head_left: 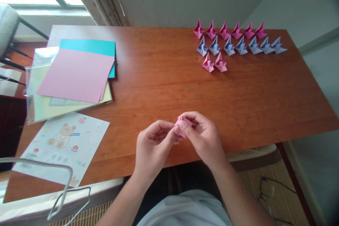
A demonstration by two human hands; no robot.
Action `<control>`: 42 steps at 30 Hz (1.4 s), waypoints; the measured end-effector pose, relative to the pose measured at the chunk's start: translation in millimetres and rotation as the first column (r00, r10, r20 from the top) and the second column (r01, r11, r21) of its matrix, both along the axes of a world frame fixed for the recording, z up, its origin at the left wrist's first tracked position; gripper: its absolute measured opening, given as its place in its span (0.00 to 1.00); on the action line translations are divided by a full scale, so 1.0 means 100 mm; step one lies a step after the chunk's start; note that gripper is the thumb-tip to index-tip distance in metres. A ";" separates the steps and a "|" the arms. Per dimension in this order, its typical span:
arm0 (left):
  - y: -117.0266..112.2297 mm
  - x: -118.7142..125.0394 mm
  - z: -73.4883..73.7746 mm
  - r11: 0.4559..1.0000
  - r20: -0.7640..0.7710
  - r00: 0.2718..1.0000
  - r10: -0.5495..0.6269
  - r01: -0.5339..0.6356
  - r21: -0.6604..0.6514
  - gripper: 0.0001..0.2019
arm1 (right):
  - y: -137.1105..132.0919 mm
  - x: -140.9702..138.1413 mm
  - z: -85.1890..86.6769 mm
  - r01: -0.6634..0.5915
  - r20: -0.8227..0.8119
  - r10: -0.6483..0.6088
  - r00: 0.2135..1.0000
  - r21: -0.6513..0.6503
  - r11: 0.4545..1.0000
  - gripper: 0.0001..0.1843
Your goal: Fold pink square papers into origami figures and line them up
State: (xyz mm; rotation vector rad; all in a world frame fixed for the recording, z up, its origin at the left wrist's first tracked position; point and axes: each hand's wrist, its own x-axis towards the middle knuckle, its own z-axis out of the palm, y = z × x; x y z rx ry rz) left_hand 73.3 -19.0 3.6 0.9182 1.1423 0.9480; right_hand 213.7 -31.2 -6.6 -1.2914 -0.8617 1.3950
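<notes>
Both of my hands meet over the near edge of a brown wooden table (pixel 164 63). Between them is a small folded piece of pink paper (pixel 182 124). My left hand (pixel 155 144) pinches its left side with fingers curled. From the right, my right hand (pixel 202 136) grips it, thumb pressed on top. Much of the paper is hidden by my fingers.
Finished folded paper figures stand at the far right: a dark pink row (pixel 230 31), a blue row (pixel 241 46), and two light pink ones (pixel 214 63). Left lie a stack of coloured sheets (pixel 76 74) and a printed bear sheet (pixel 62 144). A metal frame (pixel 60 183) is at bottom left.
</notes>
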 end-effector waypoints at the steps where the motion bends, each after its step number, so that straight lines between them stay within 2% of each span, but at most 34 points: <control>1: 0.00 0.01 0.00 1.000 0.001 1.000 0.005 -0.005 0.002 0.06 | 0.00 0.00 0.00 -0.007 0.003 0.007 1.000 0.002 1.000 0.07; 9: -0.04 0.05 -0.04 0.999 0.028 0.998 0.052 -0.053 0.000 0.05 | 0.02 0.01 0.04 -0.055 -0.022 0.056 0.998 0.031 0.998 0.07; 23: -0.09 0.07 -0.08 0.996 0.054 0.995 0.083 -0.081 -0.040 0.08 | 0.05 -0.04 0.03 0.000 0.029 0.000 1.000 0.017 1.000 0.10; 31: -0.04 0.05 -0.09 0.991 0.040 0.990 0.137 -0.136 -0.014 0.06 | 0.05 0.05 0.00 -0.075 -0.020 0.076 0.997 0.036 0.997 0.12; 35: -0.03 0.07 -0.06 0.988 0.028 0.987 0.157 -0.157 -0.008 0.06 | 0.02 0.06 0.01 -0.121 0.057 0.118 0.991 0.049 0.991 0.13; 42: -0.04 0.06 -0.02 0.992 -0.005 0.992 0.125 -0.125 -0.033 0.07 | -0.01 0.03 0.03 -0.094 0.312 0.049 0.949 0.129 0.987 0.13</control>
